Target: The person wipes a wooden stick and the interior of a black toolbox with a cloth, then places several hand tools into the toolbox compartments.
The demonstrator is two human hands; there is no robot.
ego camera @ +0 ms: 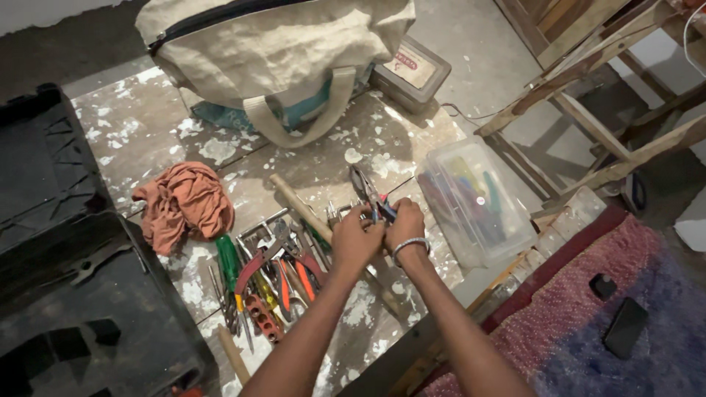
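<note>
Both hands closed on pliers, mid-board: right hand on the grips, left hand just beside. Clear plastic box near right, tool pile left, board edge close behind wrists

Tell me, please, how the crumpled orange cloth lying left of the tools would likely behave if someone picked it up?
The orange cloth lies in soft bunched folds on the paint-spattered board, so it would probably hang limp and drape rather than hold shape. It looks thin, so likely light for its bulk. It seems unlikely to roll or slide; pushed, it would probably just bunch further.
</note>
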